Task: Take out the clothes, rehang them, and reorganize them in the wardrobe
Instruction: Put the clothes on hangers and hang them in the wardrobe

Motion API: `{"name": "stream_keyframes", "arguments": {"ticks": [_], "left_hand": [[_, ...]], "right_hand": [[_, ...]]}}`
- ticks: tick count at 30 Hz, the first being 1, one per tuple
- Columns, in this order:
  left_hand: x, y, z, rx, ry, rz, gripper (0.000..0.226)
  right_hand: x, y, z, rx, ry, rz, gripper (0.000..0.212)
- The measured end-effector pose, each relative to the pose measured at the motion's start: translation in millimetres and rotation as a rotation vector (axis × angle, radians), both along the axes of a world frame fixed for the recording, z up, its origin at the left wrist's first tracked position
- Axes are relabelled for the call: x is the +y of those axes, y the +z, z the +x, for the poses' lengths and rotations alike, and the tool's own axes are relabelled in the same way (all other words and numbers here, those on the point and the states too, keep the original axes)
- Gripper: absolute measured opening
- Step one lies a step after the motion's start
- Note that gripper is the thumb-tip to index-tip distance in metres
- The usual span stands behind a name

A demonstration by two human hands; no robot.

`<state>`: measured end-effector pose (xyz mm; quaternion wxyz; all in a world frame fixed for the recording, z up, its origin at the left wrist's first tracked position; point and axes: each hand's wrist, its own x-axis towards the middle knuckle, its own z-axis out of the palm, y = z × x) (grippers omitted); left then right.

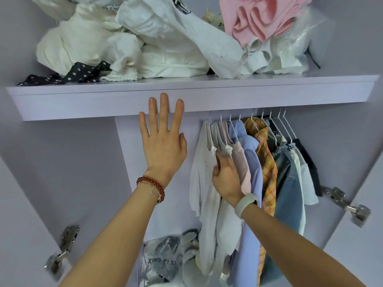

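**Kid:** What are the hands doing?

**Helper:** The left hand (163,141) is held up flat with its fingers spread, right in front of the shelf (269,96) edge. It holds nothing. The right hand (227,175) is pushed in among the hanging clothes (255,162), fingers curled on a white shirt (204,172) near its shoulder.

**Kid:** How do you get the shirt out nicely?

**Helper:** I think you lift the white hanger (208,129) hook up off the rail first, then pull it out. Tugging the cloth could make it slip off.

**Kid:** What gets in the way?

**Helper:** The clothes hang squashed close together, so hangers might catch each other. The pink shirt (241,162) touches the white one.

**Kid:** What else is there?

**Helper:** A messy pile of white clothes (124,44) and a pink cloth (259,19) on the shelf above, and a plastic bag (163,262) down below.
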<state>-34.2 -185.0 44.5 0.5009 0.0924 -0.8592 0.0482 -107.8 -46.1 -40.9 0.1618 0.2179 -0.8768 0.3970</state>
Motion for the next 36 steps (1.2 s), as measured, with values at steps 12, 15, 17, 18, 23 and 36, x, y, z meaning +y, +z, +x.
{"name": "stream_keyframes", "arguments": {"ticks": [12,15,17,18,23,36], "left_hand": [[111,-166,89,-0.558,-0.335,0.248,0.051],[158,-209,117,-0.667,-0.438,0.286,0.046],[191,-235,133,-0.795,-0.52,0.296,0.045],[209,-247,141,-0.849,-0.569,0.275,0.045],[310,-284,175,-1.032,-0.849,0.105,0.044],[617,-322,389,-1.255,-1.715,-0.453,0.041]], "right_hand": [[173,-96,156,0.036,-0.361,0.374,0.041],[230,-137,209,-0.151,-0.495,0.405,0.046],[264,-158,246,-0.247,-0.592,0.384,0.046],[280,-167,265,-0.296,-0.644,0.375,0.046],[353,-204,369,-0.514,-0.93,0.312,0.043],[486,-259,681,-0.808,-1.775,-0.179,0.038]]}}
